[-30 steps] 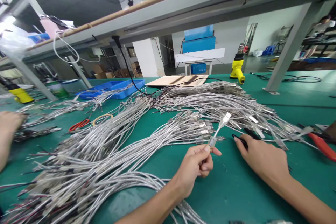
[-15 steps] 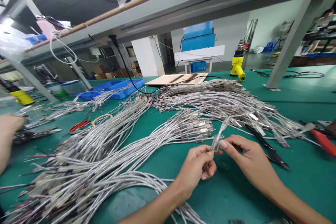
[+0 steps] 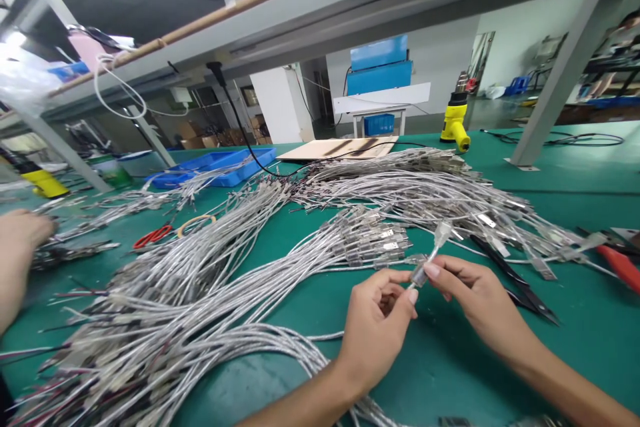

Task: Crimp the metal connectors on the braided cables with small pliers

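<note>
Between my two hands is one USB cable (image 3: pixel 419 272) with a clear sleeve and a pale plug end (image 3: pixel 442 235) pointing up and away. The fingertips of my left hand (image 3: pixel 377 327) pinch it at the lower end of the sleeve. My right hand (image 3: pixel 475 297) grips the same sleeve from the other side with thumb and fingers. Just beyond my hands lies a bundle of silvery USB cables (image 3: pixel 280 273), their metal plugs grouped at its right end. Another strand of cables (image 3: pixel 250 343) curves beneath my left forearm.
More cables (image 3: pixel 425 190) are heaped behind. Black-handled cutters (image 3: pixel 520 287) and a red-handled tool (image 3: pixel 620 267) lie to the right. Red scissors (image 3: pixel 153 237), a tape ring (image 3: pixel 197 225) and a blue tray (image 3: pixel 220 167) are left. A yellow heat gun (image 3: pixel 455 123) stands behind. Another person's hand (image 3: pixel 20 247) is far left.
My left hand has turned, its thumb now lower on the cable. The cable's plug end has shifted slightly right. My right hand stays close to where it was.
</note>
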Available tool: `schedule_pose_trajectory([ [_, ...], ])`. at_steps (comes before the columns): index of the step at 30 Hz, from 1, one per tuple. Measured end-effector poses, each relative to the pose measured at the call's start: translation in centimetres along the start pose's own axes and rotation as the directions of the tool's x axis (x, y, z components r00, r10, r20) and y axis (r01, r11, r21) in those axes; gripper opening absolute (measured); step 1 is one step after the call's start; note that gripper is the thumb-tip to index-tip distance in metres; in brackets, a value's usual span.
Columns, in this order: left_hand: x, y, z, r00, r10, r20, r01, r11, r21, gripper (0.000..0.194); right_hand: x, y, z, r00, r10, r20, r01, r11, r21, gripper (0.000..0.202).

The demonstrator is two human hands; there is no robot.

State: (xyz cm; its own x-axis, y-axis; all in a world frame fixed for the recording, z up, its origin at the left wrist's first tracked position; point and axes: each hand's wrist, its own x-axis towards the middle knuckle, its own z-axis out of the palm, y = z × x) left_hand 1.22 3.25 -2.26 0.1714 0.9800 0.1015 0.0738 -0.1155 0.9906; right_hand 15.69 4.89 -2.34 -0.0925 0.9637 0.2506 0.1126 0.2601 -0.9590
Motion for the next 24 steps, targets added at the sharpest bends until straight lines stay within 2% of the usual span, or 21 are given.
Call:
schedule_pose_trajectory([
  [5, -0.1, 0.0, 0.1, 1.0, 0.013, -0.016, -0.013, 1.0, -0.001, 0.022, -0.1, 0.2, -0.1, 1.0, -0.018, 0.003, 0.018, 0.997, 0.08, 0.026],
  [10, 0.1, 0.1, 0.0, 1.0, -0.008, -0.012, 0.008, 0.998, -0.06, 0.023, -0.4, 0.4, -0.2, 0.999, -0.05, 0.017, 0.049, 0.997, 0.059, 0.023],
  [13, 0.3, 0.0, -0.2, 0.999, -0.028, 0.045, 0.033, 0.992, -0.12, 0.024, -0.6, 0.8, -0.1, 0.997, -0.077, 0.019, 0.076, 0.997, 0.033, 0.02],
  [18, 0.6, -0.1, -0.4, 0.989, 0.02, 0.147, 0.006, 0.984, -0.178, 0.03, -0.5, 1.1, 0.0, 0.986, -0.163, 0.037, 0.164, 0.986, -0.029, 0.016],
  [24, 0.6, -0.1, -0.2, 0.994, 0.084, 0.072, -0.07, 0.98, -0.185, 0.028, -0.8, 0.6, -0.1, 0.977, -0.208, 0.05, 0.211, 0.976, -0.061, 0.015],
])
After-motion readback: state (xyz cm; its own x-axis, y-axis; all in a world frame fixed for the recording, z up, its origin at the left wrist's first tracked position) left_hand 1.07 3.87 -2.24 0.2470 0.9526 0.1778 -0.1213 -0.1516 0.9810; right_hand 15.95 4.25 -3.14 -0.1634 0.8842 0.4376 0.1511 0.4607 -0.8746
